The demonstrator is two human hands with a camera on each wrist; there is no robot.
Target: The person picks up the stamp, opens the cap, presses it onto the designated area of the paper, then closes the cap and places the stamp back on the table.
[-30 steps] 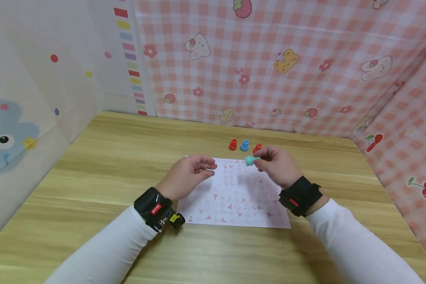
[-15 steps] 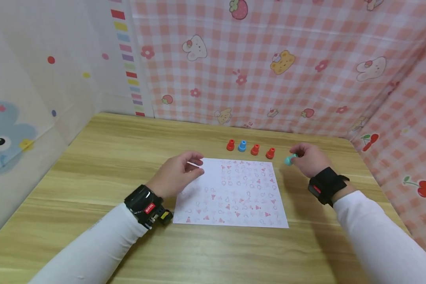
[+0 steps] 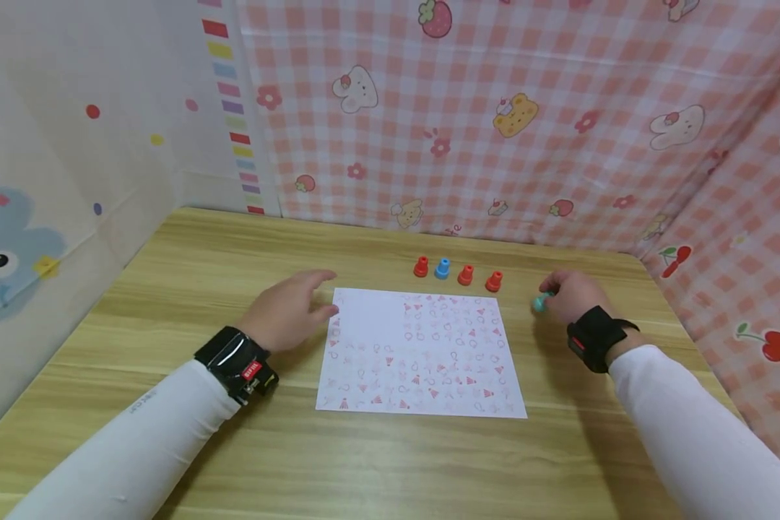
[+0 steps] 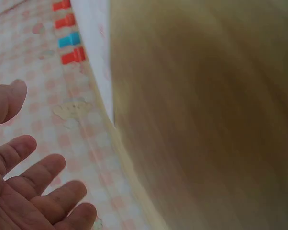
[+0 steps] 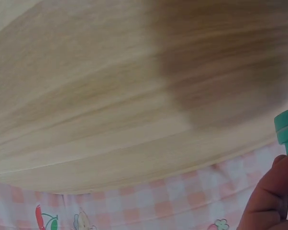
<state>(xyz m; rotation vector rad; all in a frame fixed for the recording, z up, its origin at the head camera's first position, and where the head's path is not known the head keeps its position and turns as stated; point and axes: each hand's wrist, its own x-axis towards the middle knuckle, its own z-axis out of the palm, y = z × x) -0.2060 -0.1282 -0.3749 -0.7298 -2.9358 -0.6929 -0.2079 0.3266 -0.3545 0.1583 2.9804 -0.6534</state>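
Note:
My right hand (image 3: 575, 295) pinches a small teal-green stamp (image 3: 539, 302) to the right of the paper. In the right wrist view the wide end of this stamp (image 5: 286, 125) shows at the right edge, above the curled finger. My left hand (image 3: 286, 310) hangs by the paper's upper left edge with thumb and fingers spread, holding nothing. A white sheet of paper (image 3: 370, 318) lies between the hands, covered in small red and pink prints apart from a blank patch at its upper left. Behind it stand a blue stamp (image 3: 443, 269) and several red stamps (image 3: 466, 275) in a row.
The wooden table (image 3: 390, 462) runs back to a pink checked cloth (image 3: 468, 87) with cartoon prints. A white cloth (image 3: 52, 108) with dots hangs on the left, and more checked cloth (image 3: 754, 289) hangs on the right.
My right hand has carried the green stamp from over the paper to the right, past the row, and lowered it slightly. My left hand has drawn back left, its fingers spreading.

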